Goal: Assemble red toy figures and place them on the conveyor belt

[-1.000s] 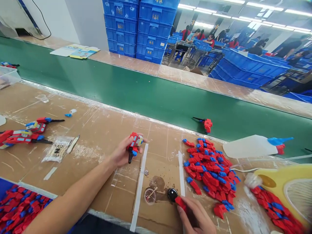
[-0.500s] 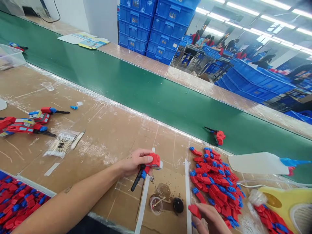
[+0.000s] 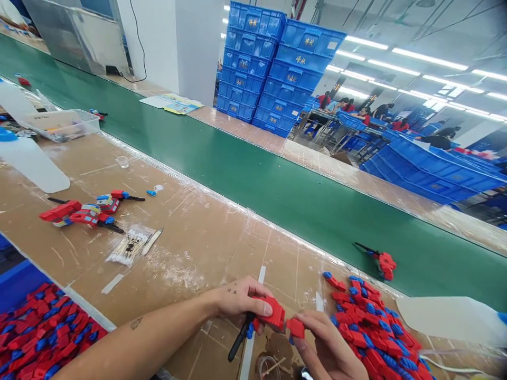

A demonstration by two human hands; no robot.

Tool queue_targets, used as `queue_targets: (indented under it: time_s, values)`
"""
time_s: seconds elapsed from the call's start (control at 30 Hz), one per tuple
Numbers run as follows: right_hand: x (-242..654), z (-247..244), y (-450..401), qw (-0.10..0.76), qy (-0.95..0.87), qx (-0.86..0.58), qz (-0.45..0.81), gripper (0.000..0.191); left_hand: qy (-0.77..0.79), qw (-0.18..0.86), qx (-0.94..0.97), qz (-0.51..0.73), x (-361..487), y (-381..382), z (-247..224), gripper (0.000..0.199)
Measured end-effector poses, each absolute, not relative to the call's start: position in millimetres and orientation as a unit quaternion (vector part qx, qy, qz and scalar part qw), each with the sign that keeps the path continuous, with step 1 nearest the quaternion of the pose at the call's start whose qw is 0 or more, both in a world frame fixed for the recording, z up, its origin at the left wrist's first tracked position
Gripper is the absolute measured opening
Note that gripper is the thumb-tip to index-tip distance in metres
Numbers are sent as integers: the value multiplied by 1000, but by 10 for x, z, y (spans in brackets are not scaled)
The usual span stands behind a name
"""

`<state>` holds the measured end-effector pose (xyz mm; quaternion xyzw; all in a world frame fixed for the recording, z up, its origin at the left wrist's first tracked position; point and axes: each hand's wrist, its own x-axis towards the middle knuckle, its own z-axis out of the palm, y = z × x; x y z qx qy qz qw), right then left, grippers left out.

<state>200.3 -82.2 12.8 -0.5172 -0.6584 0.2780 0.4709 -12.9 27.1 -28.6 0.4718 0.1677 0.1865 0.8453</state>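
My left hand (image 3: 241, 301) is closed round a red toy robot body (image 3: 276, 313), which has a long black gun-like piece (image 3: 240, 338) hanging below my fingers. My right hand (image 3: 328, 340) pinches a small red and blue toy arm (image 3: 296, 328) between thumb and fingers. The arm's red end is right beside the body; whether they touch I cannot tell. Below the hands, a clear little cup (image 3: 266, 368) with a stick in it is partly cut off by the frame. A heap of red and blue toy arms (image 3: 372, 330) lies right of my right hand.
A green conveyor belt (image 3: 237, 174) runs across behind the work table, carrying a red toy body (image 3: 386, 265). Assembled toys (image 3: 85, 214) and a bag of cotton swabs (image 3: 130, 245) lie at left. A blue bin (image 3: 24, 290) holds more toy parts. Stacked blue crates (image 3: 253, 63) stand beyond.
My right hand has brought the toy arm up and left, from beside the heap to the toy body in my left hand. The camera view has shifted, so the scene sits lower and further right.
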Motion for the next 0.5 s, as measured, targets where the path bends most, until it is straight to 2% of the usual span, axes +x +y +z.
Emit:
queue_targets:
  time_s: [0.17, 0.37, 0.5]
  values:
    - [1964, 132, -776, 448, -718, -487, 218, 24, 155, 846, 475, 185, -136, 286, -293, 62]
    - [2003, 240, -745, 346, -790, -485, 143, 28, 146, 850, 475, 173, -141, 297, -280, 60]
    - [2010, 263, -724, 315, -813, -476, 114, 26, 143, 841, 493, 171, -146, 310, -291, 56]
